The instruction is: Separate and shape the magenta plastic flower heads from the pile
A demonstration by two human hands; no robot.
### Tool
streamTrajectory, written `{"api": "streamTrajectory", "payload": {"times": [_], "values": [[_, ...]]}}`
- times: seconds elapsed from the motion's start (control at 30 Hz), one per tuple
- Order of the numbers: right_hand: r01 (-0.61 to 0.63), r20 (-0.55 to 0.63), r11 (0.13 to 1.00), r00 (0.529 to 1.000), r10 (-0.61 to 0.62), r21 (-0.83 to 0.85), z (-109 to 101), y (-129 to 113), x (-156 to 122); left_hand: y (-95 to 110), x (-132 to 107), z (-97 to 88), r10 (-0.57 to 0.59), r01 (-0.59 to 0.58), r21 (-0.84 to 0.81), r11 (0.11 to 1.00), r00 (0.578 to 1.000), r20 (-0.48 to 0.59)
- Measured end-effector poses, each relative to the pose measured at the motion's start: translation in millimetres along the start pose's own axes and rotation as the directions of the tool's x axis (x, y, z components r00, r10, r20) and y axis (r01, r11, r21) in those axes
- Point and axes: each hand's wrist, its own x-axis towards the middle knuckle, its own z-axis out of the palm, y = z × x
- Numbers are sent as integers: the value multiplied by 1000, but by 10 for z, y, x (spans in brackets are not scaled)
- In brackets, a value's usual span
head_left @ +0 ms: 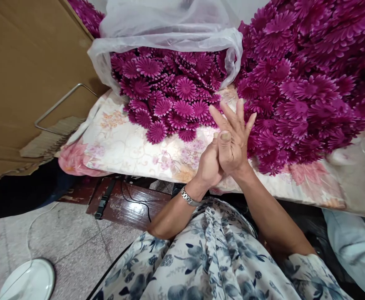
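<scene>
My right hand [234,139] is raised in front of the table edge, with its fingers stretched up and spread; nothing shows in it. My left hand [207,164], with a metal watch [188,196] on its wrist, presses against the right palm from the left. The right hand hides its fingers. Just beyond the fingertips lies a heap of magenta fabric flowers [176,100] spilling from a clear plastic bag [170,29]. A much larger heap of the same flowers [310,75] fills the right of the table.
The flowers lie on a table with a floral plastic cover [126,146]. A brown cardboard box [26,83] with a wire handle [60,104] stands at the left. A white round object [29,281] and a cable lie on the tiled floor. Another person's light blue sleeve [353,246] shows at the right.
</scene>
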Motion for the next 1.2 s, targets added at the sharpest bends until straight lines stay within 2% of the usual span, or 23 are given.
{"api": "streamTrajectory", "payload": {"times": [0.1, 0.23, 0.3, 0.37, 0.47, 0.57, 0.63, 0.73, 0.83, 0.9, 0.97, 1.07, 1.13, 1.2], "values": [[56, -15, 998, 998, -56, 8, -100, 58, -36, 64, 37, -48, 58, -56, -25, 998, 996, 70], [-15, -64, 991, 998, 23, 132, -305, 36, -101, 166, 103, -105, 120, -120, 21, 993, 993, 0], [-17, -12, 994, 1000, 19, 108, -359, 17, -145, 194, 109, -106, 148, -147, 13, 989, 989, -32], [39, 65, 998, 997, -42, 44, -362, 9, -199, 202, 91, -95, 177, -177, 5, 984, 983, -40], [81, 72, 996, 994, -78, -39, -327, 24, -277, 193, 36, -100, 138, -138, 21, 990, 990, -15], [-23, 25, 1000, 999, 23, -2, -337, 51, -326, 176, -14, -160, 60, -70, 113, 991, 994, 92], [-152, 48, 983, 988, 147, 105, -371, 62, -349, 156, -26, -217, 93, -125, 215, 969, 984, 153], [-311, 148, 895, 949, 278, 319, -422, 68, -381, 130, -17, -285, 180, -217, 303, 928, 973, 144], [-384, 201, 801, 923, 327, 459, -462, 70, -409, 131, 0, -305, 134, -166, 320, 933, 984, 120], [-396, 204, 792, 918, 339, 465, -492, 67, -423, 138, 2, -298, 114, -147, 326, 934, 987, 117], [-372, 168, 837, 928, 332, 401, -523, 60, -432, 140, -6, -282, 144, -170, 321, 932, 984, 104], [-250, 17, 946, 968, 252, 206, -556, 42, -444, 128, -37, -247, 156, -169, 277, 946, 985, 68], [-108, -72, 993, 991, 112, 55, -561, 25, -455, 119, -63, -215, 70, -86, 219, 972, 994, 81], [44, -82, 997, 995, -49, -57, -561, 5, -475, 118, -83, -181, -24, 6, 163, 987, 994, 108]]}}
